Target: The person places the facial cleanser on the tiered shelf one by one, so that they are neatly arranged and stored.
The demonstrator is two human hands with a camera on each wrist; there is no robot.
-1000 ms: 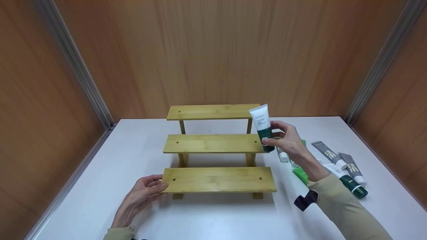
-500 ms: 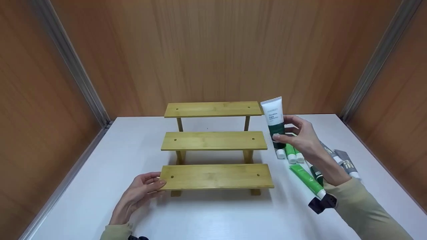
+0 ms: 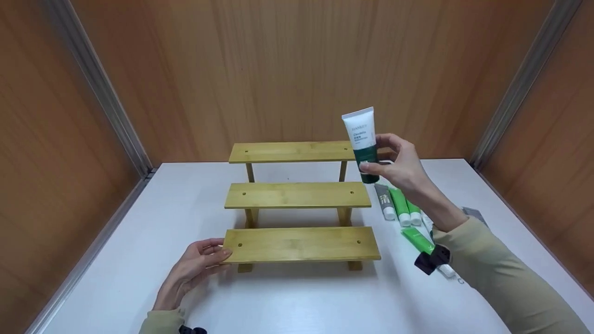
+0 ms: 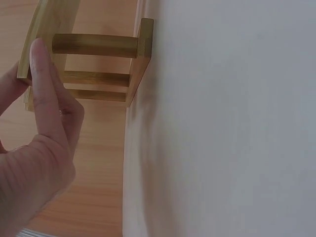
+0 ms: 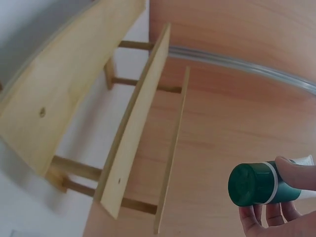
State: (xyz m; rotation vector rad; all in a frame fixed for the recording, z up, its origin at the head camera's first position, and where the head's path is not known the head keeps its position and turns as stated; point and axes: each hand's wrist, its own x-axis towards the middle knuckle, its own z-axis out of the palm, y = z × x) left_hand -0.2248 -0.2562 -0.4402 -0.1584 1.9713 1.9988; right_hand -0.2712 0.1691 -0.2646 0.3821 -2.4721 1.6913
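A white and dark green squeeze tube [image 3: 363, 139] is held in the air by my right hand [image 3: 403, 164], cap down and slightly tilted. Thumb and fingers pinch it near its green cap [image 5: 252, 183], in front of the right end of the top shelf. A three-tier bamboo stand [image 3: 301, 244] occupies the middle of the white table. At the left end of its lowest board my left hand [image 3: 197, 269] pinches the edge, thumb on top. The left wrist view shows the fingers against that board [image 4: 59, 19], with the stand's side bars beyond.
Right of the stand lie a grey tube [image 3: 384, 202], several green tubes [image 3: 400, 206] and another grey tube [image 3: 474, 214], some partly hidden by the right arm. Wooden panels [image 3: 297, 69] wall in the white table [image 3: 120, 260] at the back and sides.
The right hand first shifted right with the white and green tube, then rose and came back left, to the height of the top shelf. The left hand stays on the lowest board.
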